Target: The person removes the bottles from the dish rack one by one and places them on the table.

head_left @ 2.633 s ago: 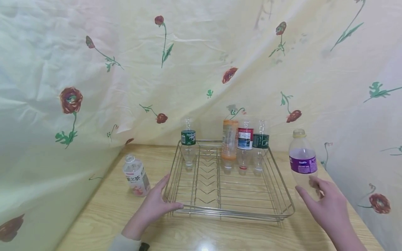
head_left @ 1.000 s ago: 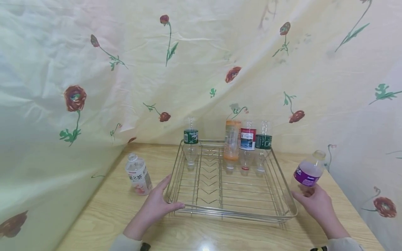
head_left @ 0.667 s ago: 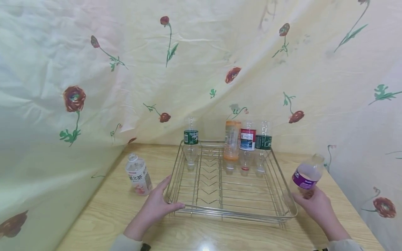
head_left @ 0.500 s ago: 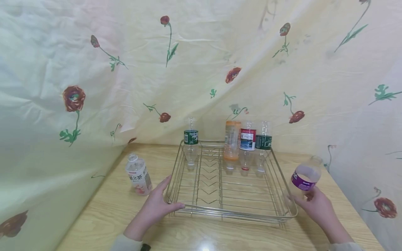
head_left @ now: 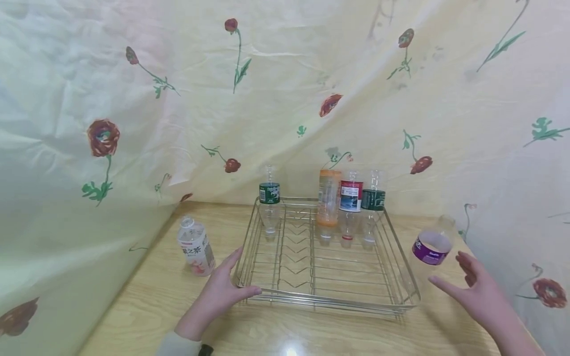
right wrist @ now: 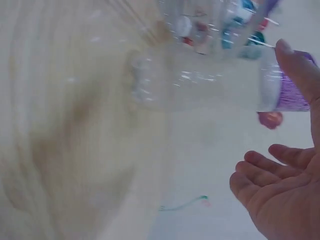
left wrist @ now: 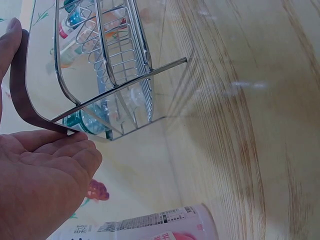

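Observation:
My left hand [head_left: 218, 289] spans the front left corner of the wire dish rack [head_left: 338, 300], thumb at the front rim and straight fingers along the side. In the left wrist view, its fingertips touch the rim. To the right of the rack stands a clear plastic bottle with a purple label [head_left: 429, 251], its cap off. My right hand [head_left: 481, 291] is beside this bottle, thumb and fingers apart, with nothing held. The right wrist view shows the bottle [right wrist: 215, 77] past the spread thumb, its base at the table.
Along the rack's back, a green-label bottle [head_left: 269, 193], an orange bottle [head_left: 328, 198], a red-label bottle [head_left: 351, 196] and another green-label bottle [head_left: 373, 199] stand neck down. A pink-and-white bottle [head_left: 196, 249] stands left of the rack. Flowered cloth [head_left: 285, 99] hangs behind.
My right hand brought the purple-label bottle down beside the rack's right side, let go of it and drew back to the right. My left hand has stayed at the rack corner.

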A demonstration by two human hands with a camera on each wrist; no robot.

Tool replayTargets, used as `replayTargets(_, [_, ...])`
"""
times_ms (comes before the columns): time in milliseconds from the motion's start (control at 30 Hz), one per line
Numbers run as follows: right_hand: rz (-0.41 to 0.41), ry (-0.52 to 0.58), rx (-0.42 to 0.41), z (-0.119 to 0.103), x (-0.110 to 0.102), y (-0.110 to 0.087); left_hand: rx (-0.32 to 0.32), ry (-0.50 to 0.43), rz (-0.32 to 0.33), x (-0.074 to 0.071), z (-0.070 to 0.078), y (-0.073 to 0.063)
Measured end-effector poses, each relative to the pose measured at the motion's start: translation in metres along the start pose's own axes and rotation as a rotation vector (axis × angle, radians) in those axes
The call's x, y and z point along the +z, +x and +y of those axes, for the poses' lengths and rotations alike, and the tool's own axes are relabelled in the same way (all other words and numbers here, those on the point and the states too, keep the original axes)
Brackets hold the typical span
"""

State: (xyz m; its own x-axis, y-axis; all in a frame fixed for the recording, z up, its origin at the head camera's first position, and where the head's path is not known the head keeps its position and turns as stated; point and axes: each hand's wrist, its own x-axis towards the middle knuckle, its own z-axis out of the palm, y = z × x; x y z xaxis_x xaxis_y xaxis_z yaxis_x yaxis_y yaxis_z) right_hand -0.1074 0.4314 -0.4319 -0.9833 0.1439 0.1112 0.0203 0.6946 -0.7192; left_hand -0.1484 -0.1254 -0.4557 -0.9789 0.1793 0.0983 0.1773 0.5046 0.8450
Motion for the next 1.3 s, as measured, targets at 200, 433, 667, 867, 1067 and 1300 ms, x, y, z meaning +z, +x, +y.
replayTargets(200, [0.108, 0.068, -0.084, -0.019, -0.013, -0.005, -0.008, -0.007, 0.000, -0.001, -0.001, 0.000])
replayTargets(433, [0.229, 0.065, -0.066, -0.054, -0.026, -0.013, -0.008, -0.003, 0.000, -0.001, -0.001, 0.000])
replayTargets(667, [0.269, 0.043, -0.077, -0.083, -0.035, -0.019, 0.005, -0.002, 0.001, 0.000, -0.001, 0.000])
replayTargets(867, [0.256, 0.049, -0.089, -0.097, -0.035, -0.019, 0.010, -0.002, 0.000, 0.001, -0.002, -0.001])
replayTargets(1067, [0.257, 0.043, -0.125, -0.113, -0.035, -0.020, 0.007, 0.013, 0.004, 0.000, -0.001, -0.001])
replayTargets(1300, [0.256, -0.008, -0.184, -0.130, -0.033, -0.018, 0.015, 0.027, -0.005, 0.000, 0.000, -0.001])
